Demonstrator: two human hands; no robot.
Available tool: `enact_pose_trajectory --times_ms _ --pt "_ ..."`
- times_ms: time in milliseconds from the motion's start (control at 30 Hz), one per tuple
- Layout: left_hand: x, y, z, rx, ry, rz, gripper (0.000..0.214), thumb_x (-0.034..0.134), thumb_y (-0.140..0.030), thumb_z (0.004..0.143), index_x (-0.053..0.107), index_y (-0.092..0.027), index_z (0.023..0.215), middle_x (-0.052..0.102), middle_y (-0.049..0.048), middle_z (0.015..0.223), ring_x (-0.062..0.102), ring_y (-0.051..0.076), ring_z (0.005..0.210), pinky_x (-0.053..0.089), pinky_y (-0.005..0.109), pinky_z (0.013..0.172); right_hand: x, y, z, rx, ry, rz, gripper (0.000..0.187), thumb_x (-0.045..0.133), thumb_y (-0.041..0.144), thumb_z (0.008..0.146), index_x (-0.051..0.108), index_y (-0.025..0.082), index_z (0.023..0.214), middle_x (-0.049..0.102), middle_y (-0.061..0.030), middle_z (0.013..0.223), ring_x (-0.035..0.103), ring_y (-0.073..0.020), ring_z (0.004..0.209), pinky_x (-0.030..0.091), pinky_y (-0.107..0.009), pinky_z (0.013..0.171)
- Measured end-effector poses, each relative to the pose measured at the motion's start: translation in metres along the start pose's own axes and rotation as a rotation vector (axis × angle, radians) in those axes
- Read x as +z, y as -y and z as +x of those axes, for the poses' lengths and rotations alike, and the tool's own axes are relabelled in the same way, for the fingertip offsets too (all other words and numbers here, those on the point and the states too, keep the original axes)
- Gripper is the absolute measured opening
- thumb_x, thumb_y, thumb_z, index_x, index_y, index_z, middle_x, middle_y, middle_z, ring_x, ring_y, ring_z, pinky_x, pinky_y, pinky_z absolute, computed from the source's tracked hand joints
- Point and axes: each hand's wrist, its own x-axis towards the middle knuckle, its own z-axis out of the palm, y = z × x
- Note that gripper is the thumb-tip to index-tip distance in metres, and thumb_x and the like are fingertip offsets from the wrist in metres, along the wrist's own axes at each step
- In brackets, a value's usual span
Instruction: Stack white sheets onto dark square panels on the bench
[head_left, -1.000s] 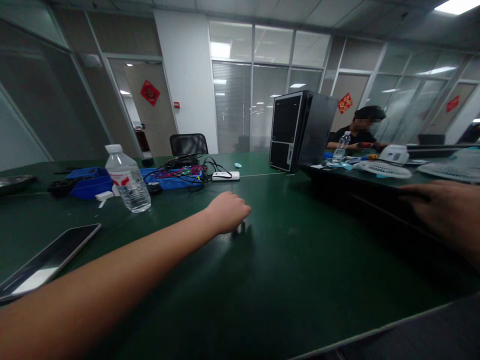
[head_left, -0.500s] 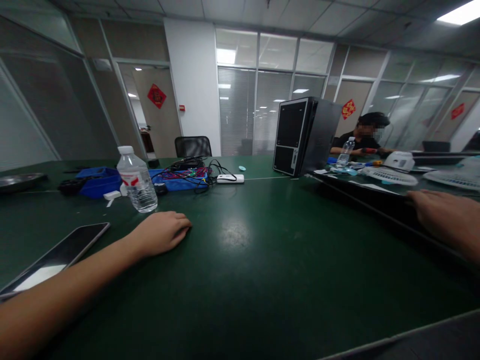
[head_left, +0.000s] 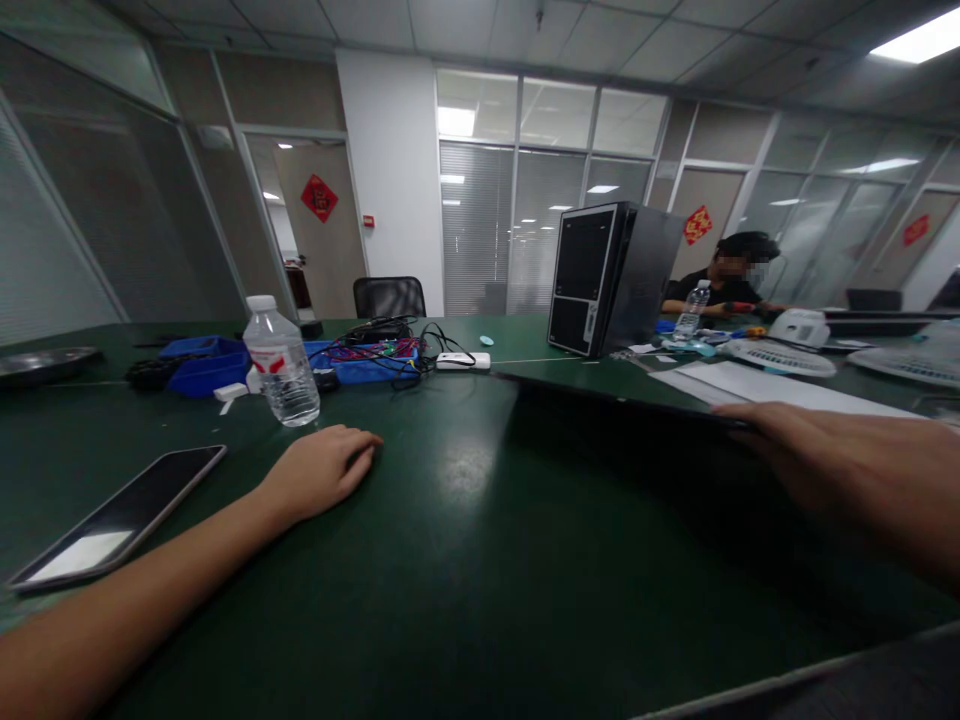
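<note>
My left hand (head_left: 319, 472) lies palm down on the green table (head_left: 465, 580), fingers loosely curved with nothing visible in them. It rests just in front of a clear water bottle (head_left: 281, 362). My right hand (head_left: 840, 470) holds the upper edge of a dark flat panel (head_left: 615, 430), fingers laid over the top and thumb hidden. The panel stretches leftward from that hand to a corner near the table's middle.
A dark phone (head_left: 124, 515) lies at the left. Blue trays (head_left: 202, 362), tangled cables (head_left: 375, 350) and a white device (head_left: 463, 361) sit at the back. A black computer tower (head_left: 600, 278) stands upright. White paper (head_left: 757, 388) lies beyond the panel. Another person (head_left: 731, 275) sits far right.
My left hand pulled back from mid-table to a spot by the bottle. My right hand moved the dark panel leftward, its corner now reaching the table's middle.
</note>
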Motion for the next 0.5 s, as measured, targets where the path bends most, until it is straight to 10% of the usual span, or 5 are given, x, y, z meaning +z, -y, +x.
enact_pose_trajectory --times_ms 267,500 --pt "-0.004 0.015 0.000 -0.285 -0.122 -0.313 0.074 0.026 -0.067 0.103 0.080 -0.021 0.124 0.081 0.0076 0.131 0.074 0.032 0.123 0.055 0.042 0.108 0.033 0.107 0.053 -0.429 -0.026 0.174 0.039 0.042 0.010 0.099 0.072 0.014 0.125 0.080 -0.0140 0.119 0.079 -0.0249 0.102 0.066 -0.037 0.080" --pt "0.006 0.025 -0.006 -0.209 0.119 -0.314 0.083 0.040 -0.073 0.097 0.061 -0.017 0.154 0.045 0.0116 0.171 0.047 0.032 0.157 0.034 0.045 0.131 0.083 0.123 0.076 -0.549 0.186 0.430 0.051 0.047 0.057 0.109 0.069 0.018 0.134 0.078 -0.0133 0.126 0.077 -0.0258 0.105 0.063 -0.039 0.081"
